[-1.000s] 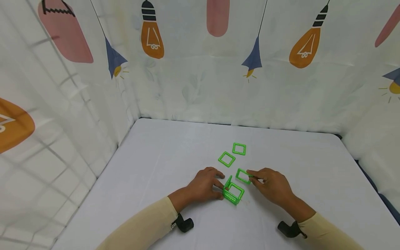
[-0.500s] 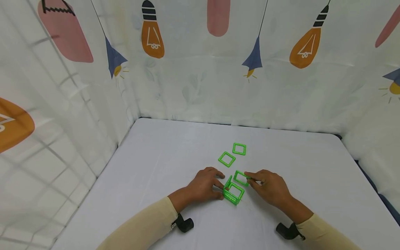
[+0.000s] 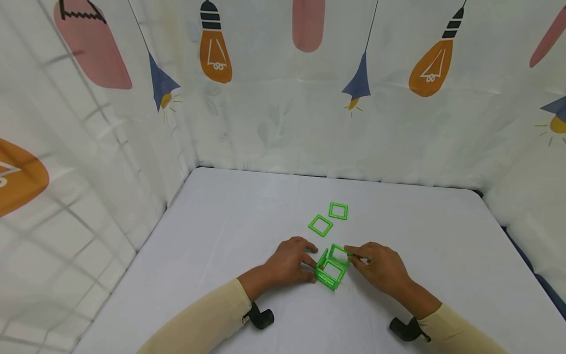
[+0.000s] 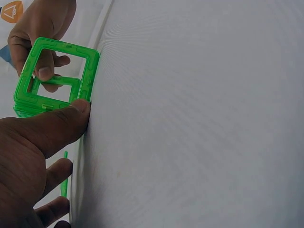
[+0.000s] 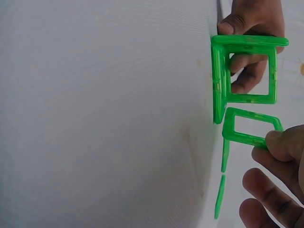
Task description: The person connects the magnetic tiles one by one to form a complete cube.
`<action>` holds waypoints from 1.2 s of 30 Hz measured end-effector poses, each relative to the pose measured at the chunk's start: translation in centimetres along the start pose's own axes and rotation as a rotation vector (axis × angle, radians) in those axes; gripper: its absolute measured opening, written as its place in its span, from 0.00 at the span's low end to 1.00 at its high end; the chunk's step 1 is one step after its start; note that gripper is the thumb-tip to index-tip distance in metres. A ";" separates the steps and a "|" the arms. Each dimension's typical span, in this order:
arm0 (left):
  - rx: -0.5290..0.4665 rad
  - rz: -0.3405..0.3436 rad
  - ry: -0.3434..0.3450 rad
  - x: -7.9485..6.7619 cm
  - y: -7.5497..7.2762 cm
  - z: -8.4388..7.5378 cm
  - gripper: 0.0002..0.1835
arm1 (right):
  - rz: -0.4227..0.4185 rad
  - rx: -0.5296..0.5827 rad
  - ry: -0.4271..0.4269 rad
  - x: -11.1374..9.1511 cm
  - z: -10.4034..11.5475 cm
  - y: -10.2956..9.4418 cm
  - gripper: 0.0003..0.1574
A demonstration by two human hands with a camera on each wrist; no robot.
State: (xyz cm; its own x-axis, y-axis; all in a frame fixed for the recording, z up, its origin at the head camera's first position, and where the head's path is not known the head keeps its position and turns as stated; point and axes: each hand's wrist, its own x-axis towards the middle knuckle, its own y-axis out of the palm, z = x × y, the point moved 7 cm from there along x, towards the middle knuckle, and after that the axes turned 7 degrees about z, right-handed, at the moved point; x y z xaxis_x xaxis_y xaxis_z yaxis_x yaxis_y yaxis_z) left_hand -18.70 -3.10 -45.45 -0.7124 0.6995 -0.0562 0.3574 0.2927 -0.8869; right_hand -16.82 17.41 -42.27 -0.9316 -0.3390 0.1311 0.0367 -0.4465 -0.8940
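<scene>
Several hollow green square magnetic tiles (image 3: 327, 281) stand joined at right angles near the table's middle. My left hand (image 3: 289, 263) holds them from the left; its thumb touches a lower corner in the left wrist view, and part of its grip is hidden behind the tiles. Between thumb and index finger, my right hand (image 3: 382, 265) pinches a single green tile (image 5: 244, 138). That tile is tilted and very close to the far right side of the joined ones; I cannot tell whether they touch. The right hand's other fingers lie apart from the tile.
Two loose green tiles lie flat farther back, one turned like a diamond (image 3: 314, 221) and one squarer (image 3: 338, 218). White cloth covers the table (image 3: 247, 206). A printed curtain (image 3: 283, 123) rises behind the back edge and along the left side.
My right hand has moved slightly left and toward me, bringing its tile up close to the joined tiles. The left hand and the loose tiles have stayed still.
</scene>
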 end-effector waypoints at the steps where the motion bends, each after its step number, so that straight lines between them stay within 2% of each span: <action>1: 0.001 0.000 -0.001 0.0 0.0 0.0 0.14 | 0.001 0.001 -0.002 0.0 0.0 0.0 0.21; 10: 0.004 -0.004 0.000 0.1 0.1 0.1 0.14 | -0.010 -0.005 -0.015 -0.1 0.2 0.3 0.22; 28: 0.015 0.002 0.005 0.1 0.0 0.0 0.15 | -0.029 -0.010 -0.117 -0.1 0.5 0.6 0.23; 36: 0.009 0.004 -0.003 0.0 0.0 -0.1 0.14 | -0.024 0.000 -0.127 -0.1 0.7 0.6 0.22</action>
State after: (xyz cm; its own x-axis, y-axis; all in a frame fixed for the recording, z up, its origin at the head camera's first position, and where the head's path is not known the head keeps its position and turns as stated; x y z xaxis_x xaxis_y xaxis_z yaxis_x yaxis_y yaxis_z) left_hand -18.69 -3.07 -45.40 -0.7130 0.6985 -0.0610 0.3546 0.2841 -0.8908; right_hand -16.46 16.62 -42.55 -0.8789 -0.4302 0.2061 0.0144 -0.4557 -0.8900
